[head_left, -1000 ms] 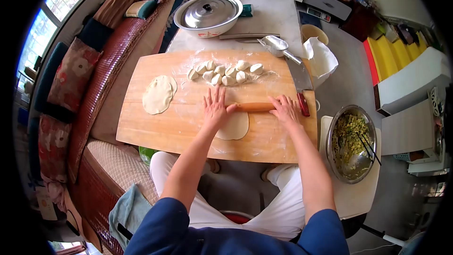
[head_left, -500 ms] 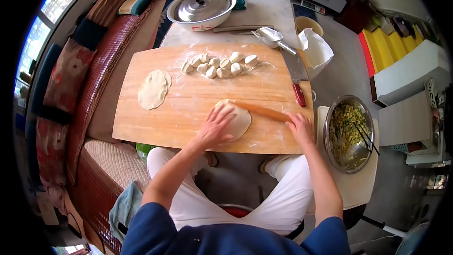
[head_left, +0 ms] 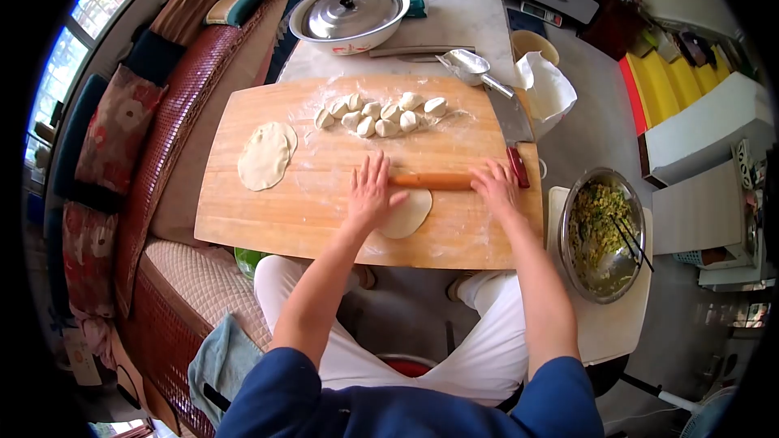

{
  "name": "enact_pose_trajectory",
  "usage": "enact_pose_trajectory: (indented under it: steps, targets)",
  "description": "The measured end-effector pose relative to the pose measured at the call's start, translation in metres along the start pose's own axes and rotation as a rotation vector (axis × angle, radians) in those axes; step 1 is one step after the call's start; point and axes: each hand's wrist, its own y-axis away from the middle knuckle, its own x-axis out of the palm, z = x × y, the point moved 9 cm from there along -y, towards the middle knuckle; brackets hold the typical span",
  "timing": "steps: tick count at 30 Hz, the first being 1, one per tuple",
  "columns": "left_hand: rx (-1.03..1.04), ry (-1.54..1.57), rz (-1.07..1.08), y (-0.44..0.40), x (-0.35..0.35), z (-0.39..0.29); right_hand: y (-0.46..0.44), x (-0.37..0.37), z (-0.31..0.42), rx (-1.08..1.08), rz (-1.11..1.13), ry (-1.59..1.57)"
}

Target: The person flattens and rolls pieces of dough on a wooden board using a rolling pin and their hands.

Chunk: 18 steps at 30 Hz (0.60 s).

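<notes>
A wooden rolling pin [head_left: 434, 182] lies crosswise over the far edge of a flat round dough wrapper [head_left: 408, 217]. My left hand [head_left: 372, 195] is at the pin's left end, fingers stretched out and apart, thumb beside the wrapper; whether its palm rests on the pin is hidden. On the pin's right end sits my right hand [head_left: 495, 186], its fingers over the wood. Several floured dough pieces [head_left: 388, 113] lie in rows farther back on the wooden board [head_left: 324, 219]. Rolled wrappers [head_left: 265, 156] overlap in a pile at the left.
A cleaver [head_left: 513, 130] lies at the board's right edge, near a metal scoop [head_left: 466, 66]. Behind stands a lidded basin [head_left: 349, 16]. To my right, a steel bowl [head_left: 565, 255] holds chopped filling and chopsticks. A white bag [head_left: 548, 89] stands beyond the cleaver.
My left hand has moved off the wrapper, up to the pin's left end. My right hand has shifted left and forward, bringing the pin from a slant to nearly level over the wrapper.
</notes>
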Motion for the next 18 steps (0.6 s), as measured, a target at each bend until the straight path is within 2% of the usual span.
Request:
enact_pose_trajectory:
  steps: [2, 5, 9, 12, 13, 16, 18]
  targets:
    - [0.083, -0.052, 0.051, 0.043, -0.005, -0.018, 0.033, 0.0, 0.001, -0.055, 0.02, -0.031]
    - [0.164, 0.046, 0.122, 0.107, -0.014, -0.04, 0.074, -0.023, 0.021, -0.136, 0.012, -0.038]
    - [0.08, 0.046, 0.094, 0.065, -0.002, -0.013, 0.038, -0.033, 0.037, -0.116, 0.0, -0.007]
    - [-0.073, 0.0, 0.063, 0.0, 0.004, 0.018, -0.003, -0.008, 0.031, -0.048, 0.156, -0.005]
    - [-0.119, -0.008, 0.015, -0.011, -0.003, 0.023, -0.01, 0.0, 0.03, -0.05, 0.146, 0.056]
    - [-0.22, -0.016, -0.138, -0.027, -0.01, 0.022, -0.006, 0.014, 0.013, 0.009, 0.103, -0.064]
    - [-0.25, -0.007, -0.258, -0.012, -0.004, 0.009, 0.016, 0.006, -0.005, 0.146, -0.031, -0.195]
